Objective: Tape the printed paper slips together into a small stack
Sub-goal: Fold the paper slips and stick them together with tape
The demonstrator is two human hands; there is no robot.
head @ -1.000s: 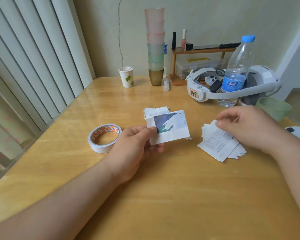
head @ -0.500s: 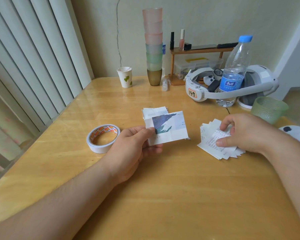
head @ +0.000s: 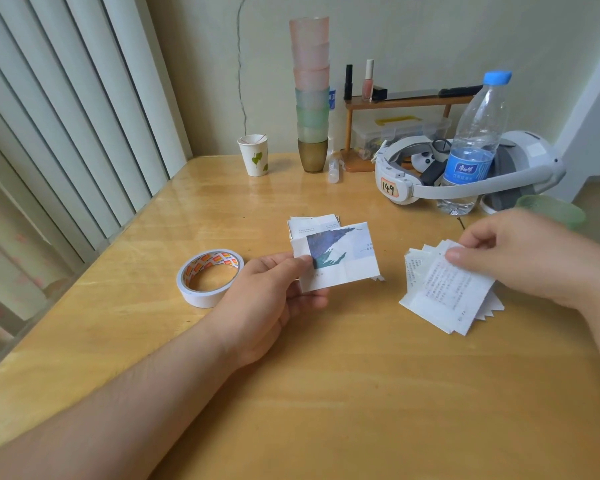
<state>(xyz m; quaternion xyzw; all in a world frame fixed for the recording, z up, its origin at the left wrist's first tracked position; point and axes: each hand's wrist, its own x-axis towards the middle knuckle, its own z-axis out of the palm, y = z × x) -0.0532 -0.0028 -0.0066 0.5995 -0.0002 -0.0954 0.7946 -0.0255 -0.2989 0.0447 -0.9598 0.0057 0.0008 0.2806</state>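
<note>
Head camera is looking down on a small stack of slips (head: 340, 258) (top one bearing a blue picture), which the left hand (head: 271, 299) is pinching at its left edge, thumb on top, forearm lying across the wooden table (head: 326, 393). Right of it, the right hand (head: 520, 254) is gripping a printed slip (head: 447, 292) over a fanned pile (head: 416, 268). A tape roll (head: 208, 277) is sitting just left of the left hand.

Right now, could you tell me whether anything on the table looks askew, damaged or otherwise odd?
Nothing is spilled or broken. The loose slips under the right hand are fanned out unevenly, corners poking out at the lower right. The slips in the left hand are misaligned too: the picture slip sits crooked over the ones behind it.
</note>
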